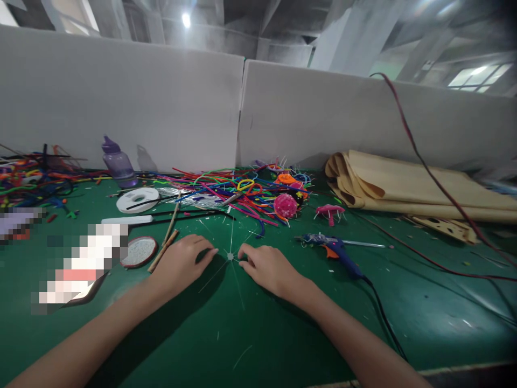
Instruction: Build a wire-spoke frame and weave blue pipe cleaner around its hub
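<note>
A small pale hub (230,257) with thin, stiff, whitish strands radiating from it lies low over the green table, between my two hands. My left hand (181,260) is at its left, thumb and fingertips pinched together close to the hub, apparently on one of its strands. From the right, my right hand (270,267) has its index finger and thumb curled in at the hub's edge, pinching the strand on that side. The strands at the fingertips are too fine to see clearly. Other strands point away and toward me.
A blue glue gun (343,256) with a cord lies to the right, near a pink legged figure (329,212). Behind are colourful pipe cleaners (218,186), a pink ball (285,206) and folded brown paper (404,180). Leftward are a white spool (138,199), round dish (139,252) and purple bottle (119,164).
</note>
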`<action>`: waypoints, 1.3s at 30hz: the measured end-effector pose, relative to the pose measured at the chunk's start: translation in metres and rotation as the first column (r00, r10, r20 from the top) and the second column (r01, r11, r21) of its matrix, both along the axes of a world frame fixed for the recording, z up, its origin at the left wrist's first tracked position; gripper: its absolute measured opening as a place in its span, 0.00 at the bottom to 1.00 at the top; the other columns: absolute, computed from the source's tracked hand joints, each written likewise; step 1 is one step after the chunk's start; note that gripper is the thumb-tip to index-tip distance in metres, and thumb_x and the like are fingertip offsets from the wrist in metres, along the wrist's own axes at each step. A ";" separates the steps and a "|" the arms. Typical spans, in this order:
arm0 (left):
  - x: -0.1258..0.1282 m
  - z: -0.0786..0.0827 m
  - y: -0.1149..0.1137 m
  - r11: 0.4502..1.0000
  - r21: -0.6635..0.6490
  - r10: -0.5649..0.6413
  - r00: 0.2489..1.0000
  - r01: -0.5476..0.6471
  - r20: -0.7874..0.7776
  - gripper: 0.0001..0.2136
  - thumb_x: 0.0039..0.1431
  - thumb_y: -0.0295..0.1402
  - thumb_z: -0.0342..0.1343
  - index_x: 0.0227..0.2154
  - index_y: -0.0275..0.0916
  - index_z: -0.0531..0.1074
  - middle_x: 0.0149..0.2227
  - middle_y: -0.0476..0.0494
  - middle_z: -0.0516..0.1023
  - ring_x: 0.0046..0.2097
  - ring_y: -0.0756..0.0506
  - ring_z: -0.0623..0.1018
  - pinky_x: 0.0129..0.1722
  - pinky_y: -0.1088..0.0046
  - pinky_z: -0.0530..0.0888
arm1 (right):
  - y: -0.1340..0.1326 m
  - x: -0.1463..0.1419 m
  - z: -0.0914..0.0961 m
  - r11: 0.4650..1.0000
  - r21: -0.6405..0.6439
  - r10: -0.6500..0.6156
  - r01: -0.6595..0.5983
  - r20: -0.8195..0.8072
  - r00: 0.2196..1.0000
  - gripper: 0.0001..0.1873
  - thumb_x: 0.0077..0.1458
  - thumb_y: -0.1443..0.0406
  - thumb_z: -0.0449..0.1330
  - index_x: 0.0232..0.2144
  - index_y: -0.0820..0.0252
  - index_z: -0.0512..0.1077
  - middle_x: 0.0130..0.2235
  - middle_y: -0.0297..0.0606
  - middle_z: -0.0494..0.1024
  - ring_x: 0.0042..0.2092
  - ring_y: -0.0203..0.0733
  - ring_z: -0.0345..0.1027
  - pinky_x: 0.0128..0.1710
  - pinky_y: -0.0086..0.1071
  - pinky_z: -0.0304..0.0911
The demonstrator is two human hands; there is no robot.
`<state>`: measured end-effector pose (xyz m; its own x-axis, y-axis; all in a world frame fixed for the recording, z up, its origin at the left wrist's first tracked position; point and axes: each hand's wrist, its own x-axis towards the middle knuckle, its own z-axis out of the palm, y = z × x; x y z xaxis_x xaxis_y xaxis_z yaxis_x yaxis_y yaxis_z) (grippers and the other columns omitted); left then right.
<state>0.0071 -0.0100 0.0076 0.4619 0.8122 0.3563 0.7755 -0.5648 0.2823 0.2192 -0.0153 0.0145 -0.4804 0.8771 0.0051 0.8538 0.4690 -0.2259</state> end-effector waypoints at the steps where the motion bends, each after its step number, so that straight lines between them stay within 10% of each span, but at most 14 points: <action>1: 0.000 0.000 0.001 0.998 -0.058 0.009 1.000 -0.008 0.016 0.12 0.59 0.36 0.46 0.31 0.38 0.73 0.31 0.44 0.76 0.36 0.45 0.74 0.36 0.67 0.69 | 0.000 0.000 0.000 1.000 0.014 0.006 -0.007 0.018 1.000 0.06 0.55 0.64 0.52 0.35 0.56 0.67 0.30 0.35 0.76 0.31 0.39 0.69 0.25 0.28 0.47; 7: -0.004 0.005 0.008 0.895 -0.446 0.148 0.956 -0.020 0.255 0.15 0.55 0.44 0.49 0.31 0.40 0.75 0.30 0.45 0.79 0.33 0.45 0.77 0.35 0.67 0.71 | -0.001 0.000 0.001 0.993 0.096 0.062 -0.069 0.078 0.995 0.08 0.56 0.67 0.49 0.30 0.59 0.67 0.32 0.35 0.76 0.33 0.38 0.69 0.26 0.29 0.49; 12: -0.011 0.013 0.012 0.496 -0.807 0.416 0.728 0.320 0.544 0.20 0.55 0.45 0.50 0.39 0.34 0.73 0.41 0.36 0.78 0.43 0.42 0.76 0.45 0.64 0.71 | 0.000 0.000 0.001 0.967 0.224 0.110 -0.121 0.061 0.992 0.08 0.56 0.68 0.49 0.30 0.61 0.66 0.32 0.36 0.74 0.34 0.37 0.67 0.28 0.29 0.51; 16: -0.019 0.019 0.015 0.131 -0.747 0.452 0.631 0.652 0.630 0.23 0.57 0.47 0.46 0.45 0.33 0.71 0.50 0.34 0.72 0.54 0.39 0.68 0.53 0.60 0.65 | 0.003 0.004 0.001 0.927 0.352 0.127 -0.128 0.025 0.992 0.07 0.57 0.69 0.49 0.31 0.62 0.67 0.32 0.37 0.73 0.35 0.37 0.66 0.30 0.30 0.54; 18: -0.021 0.019 0.016 0.054 -0.695 0.431 0.611 0.717 0.663 0.23 0.57 0.45 0.47 0.48 0.33 0.69 0.53 0.34 0.69 0.56 0.38 0.65 0.54 0.59 0.63 | 0.004 0.006 0.002 0.904 0.409 0.135 -0.127 0.009 0.991 0.08 0.57 0.69 0.48 0.31 0.63 0.67 0.32 0.37 0.72 0.36 0.38 0.65 0.31 0.30 0.54; 24: -0.005 0.005 0.009 0.361 -0.739 0.377 0.635 0.569 0.674 0.17 0.52 0.36 0.56 0.45 0.37 0.69 0.46 0.37 0.74 0.40 0.44 0.76 0.40 0.65 0.73 | 0.002 0.003 0.004 0.842 0.472 0.242 -0.261 0.101 0.965 0.09 0.58 0.70 0.47 0.33 0.63 0.67 0.32 0.38 0.71 0.36 0.39 0.62 0.30 0.31 0.54; 28: 0.010 -0.005 0.003 0.598 -0.709 0.205 0.785 0.373 0.585 0.13 0.52 0.41 0.54 0.30 0.34 0.72 0.25 0.45 0.75 0.25 0.50 0.72 0.22 0.76 0.69 | 0.000 0.000 0.002 0.809 0.489 0.295 -0.326 0.142 0.945 0.08 0.57 0.70 0.48 0.32 0.63 0.67 0.32 0.38 0.70 0.34 0.39 0.60 0.29 0.32 0.52; 39: 0.013 -0.006 -0.002 0.785 -0.567 0.177 0.786 0.250 0.592 0.16 0.58 0.43 0.47 0.27 0.35 0.72 0.22 0.49 0.72 0.21 0.53 0.68 0.18 0.79 0.61 | -0.006 -0.005 0.008 0.707 0.674 0.322 -0.213 -0.039 0.946 0.11 0.58 0.68 0.49 0.30 0.64 0.70 0.34 0.41 0.73 0.39 0.42 0.61 0.37 0.35 0.52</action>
